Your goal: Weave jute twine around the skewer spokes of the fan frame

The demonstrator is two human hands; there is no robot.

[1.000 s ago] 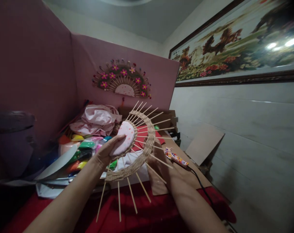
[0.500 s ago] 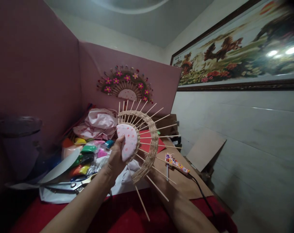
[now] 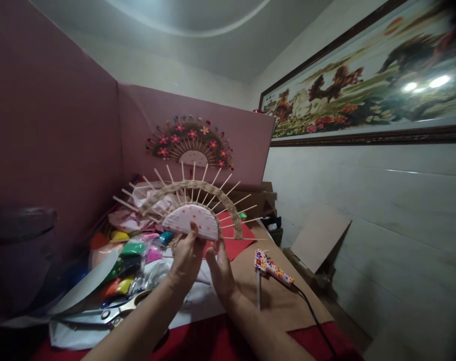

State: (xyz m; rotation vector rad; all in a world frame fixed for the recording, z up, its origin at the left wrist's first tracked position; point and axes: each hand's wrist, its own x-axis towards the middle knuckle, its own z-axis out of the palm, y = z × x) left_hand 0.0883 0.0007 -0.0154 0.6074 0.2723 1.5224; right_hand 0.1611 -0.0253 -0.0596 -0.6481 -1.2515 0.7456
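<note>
A half-round woven fan (image 3: 192,220) stands nearly upright before me. It has a pale pink spotted centre pad, a braided straw band (image 3: 228,203) and thin wooden sticks spreading outward. My left hand (image 3: 186,260) grips the pad's lower edge, thumb on the front and its other fingers largely hidden behind. My right hand (image 3: 223,273) is just below the pad's right corner, fingers stretched upward and fingertips at the edge; whether they press on it I cannot tell. Behind, a similar finished fan (image 3: 192,145) with pink flowers hangs against the pink panel.
A flower-patterned glue gun (image 3: 273,268) with a black cord lies on brown cardboard (image 3: 303,311) to the right. Large scissors (image 3: 107,316) and bagged coloured clay (image 3: 132,249) are at left. Pink cloth (image 3: 125,220) and a red sheet (image 3: 237,245) lie behind the fan.
The fan has turned counterclockwise, from its arc facing right to its arc facing up. My right hand has come from behind it to below its lower right corner.
</note>
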